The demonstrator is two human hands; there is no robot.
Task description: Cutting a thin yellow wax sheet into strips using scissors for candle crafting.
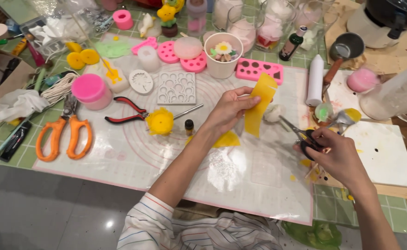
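The left hand (229,109) pinches a yellow wax strip (259,110) near its upper end, so the strip hangs above the clear mat (166,157) on the tabletop, its long axis running nearly upright — tilted a little, top to the right. The right hand (335,155) is closed around the black handles of small scissors (300,135), whose blades point up and left toward the strip's lower half, near but apart from it. The strip lies to the left of the blades, between the two hands — the lower end free. Orange scissors (64,134) and red pliers (127,110) lie well apart to the left.
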